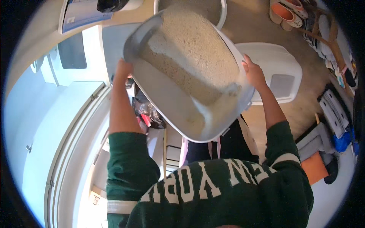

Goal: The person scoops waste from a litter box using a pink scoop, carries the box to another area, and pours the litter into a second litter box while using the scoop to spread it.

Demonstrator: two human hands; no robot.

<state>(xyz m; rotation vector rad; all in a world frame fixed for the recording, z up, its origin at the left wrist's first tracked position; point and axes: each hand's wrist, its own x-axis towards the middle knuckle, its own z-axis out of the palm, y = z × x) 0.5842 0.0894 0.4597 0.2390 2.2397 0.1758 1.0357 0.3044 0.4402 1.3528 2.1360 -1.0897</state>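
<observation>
A grey plastic litter box base (pixel 168 91) is held up in front of my body, tilted so its far end dips. Gripping its left rim is my left hand (pixel 124 69); my right hand (pixel 252 71) grips the right rim. Tan granular litter (pixel 199 48) lies heaped toward the far end, blurred there. Some litter clings to the near wall. Beyond the far end, partly hidden by the box, shows a round container with a white rim (pixel 223 14).
A white litter box hood (pixel 282 59) with a grey flap sits on the brown floor at right. Shoes (pixel 286 14) and a rack lie farther right. A bag with rubbish (pixel 146 109) stands below my left forearm. An open white door (pixel 62 114) is at left.
</observation>
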